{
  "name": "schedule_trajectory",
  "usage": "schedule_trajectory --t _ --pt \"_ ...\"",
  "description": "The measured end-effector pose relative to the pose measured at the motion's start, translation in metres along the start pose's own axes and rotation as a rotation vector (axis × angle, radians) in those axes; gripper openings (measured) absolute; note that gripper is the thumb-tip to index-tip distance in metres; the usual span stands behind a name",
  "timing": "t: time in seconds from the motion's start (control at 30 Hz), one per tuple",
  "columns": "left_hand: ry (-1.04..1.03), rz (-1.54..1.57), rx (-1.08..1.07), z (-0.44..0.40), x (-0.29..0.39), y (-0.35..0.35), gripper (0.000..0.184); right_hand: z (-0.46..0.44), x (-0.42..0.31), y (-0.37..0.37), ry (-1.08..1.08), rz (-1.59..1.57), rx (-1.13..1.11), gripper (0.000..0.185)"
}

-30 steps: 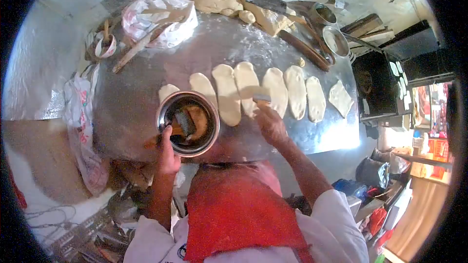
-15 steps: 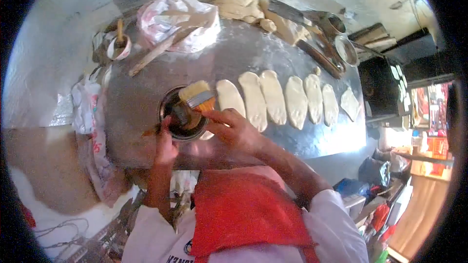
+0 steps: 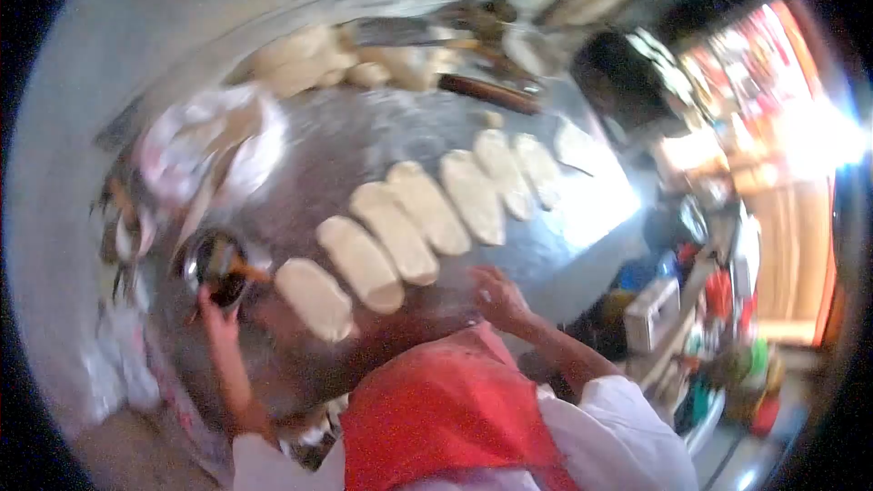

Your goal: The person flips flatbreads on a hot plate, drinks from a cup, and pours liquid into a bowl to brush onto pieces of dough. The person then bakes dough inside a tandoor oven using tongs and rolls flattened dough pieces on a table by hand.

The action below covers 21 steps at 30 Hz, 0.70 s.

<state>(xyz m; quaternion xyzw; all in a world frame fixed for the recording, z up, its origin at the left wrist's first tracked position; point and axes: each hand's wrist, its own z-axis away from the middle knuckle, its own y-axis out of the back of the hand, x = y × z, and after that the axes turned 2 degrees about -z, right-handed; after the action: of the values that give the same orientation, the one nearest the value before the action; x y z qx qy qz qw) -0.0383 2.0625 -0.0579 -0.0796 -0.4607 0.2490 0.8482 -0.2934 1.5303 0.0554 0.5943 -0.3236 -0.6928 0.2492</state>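
My left hand (image 3: 218, 309) grips the near rim of a round metal bowl (image 3: 192, 265) on the left of the table. A brush (image 3: 255, 271) rests in the bowl, its orange handle pointing right over the rim; its bristles are hard to make out. Right of the bowl, flattened oval pieces of dough (image 3: 314, 300) lie in a slanting row, several in all. Near the table's front edge is my right hand (image 3: 500, 298), apart from the dough, slightly blurred, with its fingers loosely stretched and nothing seen in them.
A white plastic bag (image 3: 264, 150) with a wooden stick (image 3: 202, 205) against it sits at the left. Along the back are a large dough lump (image 3: 296, 62), a dark rolling pin (image 3: 486, 94) and other tools. Cluttered shelving (image 3: 682, 309) stands off the table's right end.
My right hand has let go of the brush, now lying in the bowl, and moved right. My left hand stays at the bowl. The view has turned right, tilting the dough row.
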Motion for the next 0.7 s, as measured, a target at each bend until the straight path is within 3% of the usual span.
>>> schedule_trajectory --t 0.1,0.13,0.2,0.23,0.3,0.37,0.43,0.5,0.57,0.7 --pt "-0.008 -0.177 0.186 0.022 0.021 -0.031 0.070 0.035 0.026 0.004 -0.011 0.004 -0.041 0.046" --pt "-0.024 -0.309 0.106 0.022 0.011 0.002 0.074 0.041 0.014 0.018 -0.046 -0.095 -0.022 0.040" --pt "-0.018 -0.332 0.141 0.046 0.012 -0.018 0.079 0.052 0.016 0.023 -0.078 -0.204 0.021 0.034" --pt "0.009 -0.218 0.252 0.096 0.010 -0.061 0.080 0.064 0.024 0.021 -0.087 -0.204 0.082 0.031" --pt "-0.066 -0.308 0.241 0.124 -0.022 -0.076 0.077 0.080 0.039 0.029 -0.108 -0.209 0.155 0.029" --pt "-0.125 -0.407 0.244 0.144 -0.068 -0.095 0.074 0.103 0.053 0.046 -0.350 -0.251 0.115 0.019" --pt "-0.210 -0.710 -0.092 0.162 -0.122 -0.126 0.065 0.129 0.082 0.062 -0.364 -0.249 0.087 0.017" --pt "-0.272 -0.837 -0.362 0.197 -0.167 -0.219 0.054 0.151 0.112 0.086 -0.363 -0.247 0.068 0.016" --pt "-0.227 -0.805 -0.619 0.256 -0.214 -0.324 0.047 0.174 0.140 0.120 -0.338 -0.319 0.124 0.014" --pt "-0.166 -1.066 -1.017 0.321 -0.322 -0.455 0.045 0.230 0.243 0.167 -0.302 -0.222 0.135 0.020"
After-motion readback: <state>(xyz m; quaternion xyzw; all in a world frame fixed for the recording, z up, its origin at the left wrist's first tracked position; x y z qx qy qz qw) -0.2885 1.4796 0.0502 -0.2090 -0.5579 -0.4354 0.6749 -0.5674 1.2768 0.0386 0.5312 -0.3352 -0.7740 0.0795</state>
